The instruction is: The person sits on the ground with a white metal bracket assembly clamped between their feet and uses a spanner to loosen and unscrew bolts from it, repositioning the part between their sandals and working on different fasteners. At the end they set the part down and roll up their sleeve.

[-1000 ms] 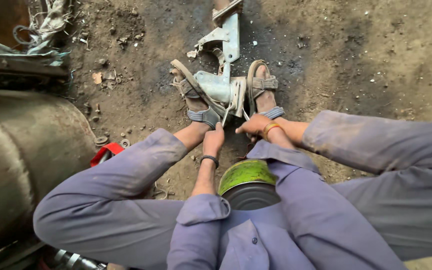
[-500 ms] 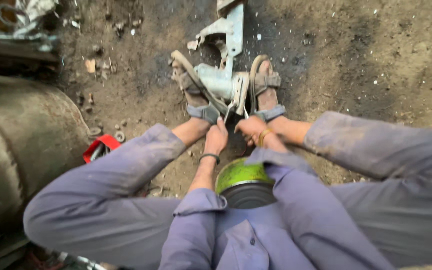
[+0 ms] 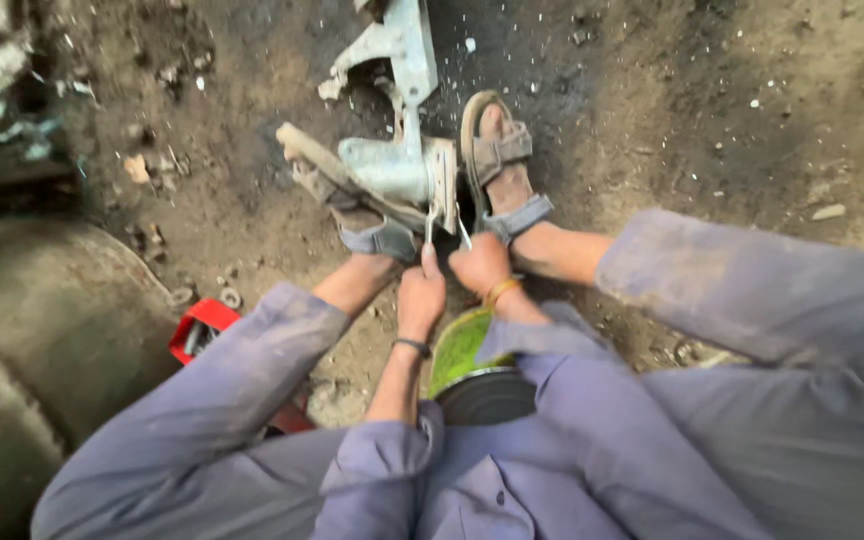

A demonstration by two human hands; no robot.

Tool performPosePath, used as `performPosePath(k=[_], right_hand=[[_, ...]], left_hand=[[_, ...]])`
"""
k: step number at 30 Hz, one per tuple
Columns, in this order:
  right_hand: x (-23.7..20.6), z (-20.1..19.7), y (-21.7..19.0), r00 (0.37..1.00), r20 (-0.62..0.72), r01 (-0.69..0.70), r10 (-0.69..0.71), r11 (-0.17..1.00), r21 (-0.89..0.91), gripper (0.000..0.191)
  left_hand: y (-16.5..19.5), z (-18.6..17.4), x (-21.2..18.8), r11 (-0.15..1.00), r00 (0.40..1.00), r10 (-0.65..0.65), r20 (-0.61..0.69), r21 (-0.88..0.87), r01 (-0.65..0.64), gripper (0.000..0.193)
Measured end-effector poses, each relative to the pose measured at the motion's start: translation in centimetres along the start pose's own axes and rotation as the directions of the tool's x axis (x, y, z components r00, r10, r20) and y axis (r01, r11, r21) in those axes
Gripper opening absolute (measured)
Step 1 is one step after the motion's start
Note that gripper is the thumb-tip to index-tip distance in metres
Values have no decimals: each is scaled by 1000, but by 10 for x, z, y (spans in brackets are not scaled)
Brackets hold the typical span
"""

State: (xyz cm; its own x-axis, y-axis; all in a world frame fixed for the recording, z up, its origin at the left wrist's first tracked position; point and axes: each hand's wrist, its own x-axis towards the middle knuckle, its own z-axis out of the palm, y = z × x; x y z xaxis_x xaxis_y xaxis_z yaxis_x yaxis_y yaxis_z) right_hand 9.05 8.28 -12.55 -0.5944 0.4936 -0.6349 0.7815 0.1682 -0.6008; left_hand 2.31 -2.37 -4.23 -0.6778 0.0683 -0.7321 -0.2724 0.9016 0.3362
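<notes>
— Two hands, nearest item first?

— Item one: green tin (image 3: 462,350), round, dark open mouth, sitting between the knees just under the wrists. No label legible; colour and shape only. Left hand (image 3: 420,292), black band at the wrist, fingers extended forward, thumb tip at a thin metal pin (image 3: 430,226). Whether it pinches the pin or only steadies it, I cannot tell. Right hand (image 3: 480,266), orange band at the wrist, curled loosely around a second thin sliver (image 3: 463,234) beside the first; grip likewise unclear.

— Next entry?

— Item two: pale grey cast metal part (image 3: 397,165), on the dirt, pinned between two sandalled feet (image 3: 502,165). Both pins meet its near plate (image 3: 444,185).

— Handling notes?

— Judged heavy and rigid, with rough, chipped edges; it looks too bulky for one hand. Best taken by the thick rounded body or the long arm running away from the viewer, not by the thin plate edge. The pins look light, stiff and easy to drop; pinch them close to the plate.

— Packages, signs?

— Item three: red object (image 3: 204,325), left of the left knee, partly hidden, no marking readable. Item four: large dull cylinder (image 3: 42,330) at far left, unmarked. Farther off: dark earth (image 3: 732,110) scattered with small chips and debris. No signs visible.
</notes>
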Motion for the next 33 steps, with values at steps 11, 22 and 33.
performPosePath(k=[11, 22, 33], right_hand=[[66, -13, 22, 985, 26, -167, 168, 923, 346, 28], [56, -37, 33, 977, 142, -197, 162, 935, 294, 30], [8, 35, -45, 1000, -13, -20, 24, 963, 269, 32]], left_hand=[[75, 3, -11, -205, 754, 72, 653, -730, 652, 35], [90, -30, 1, -683, 762, 233, 605, -456, 571, 18], [82, -80, 25, -415, 831, -32, 555, -764, 494, 19]])
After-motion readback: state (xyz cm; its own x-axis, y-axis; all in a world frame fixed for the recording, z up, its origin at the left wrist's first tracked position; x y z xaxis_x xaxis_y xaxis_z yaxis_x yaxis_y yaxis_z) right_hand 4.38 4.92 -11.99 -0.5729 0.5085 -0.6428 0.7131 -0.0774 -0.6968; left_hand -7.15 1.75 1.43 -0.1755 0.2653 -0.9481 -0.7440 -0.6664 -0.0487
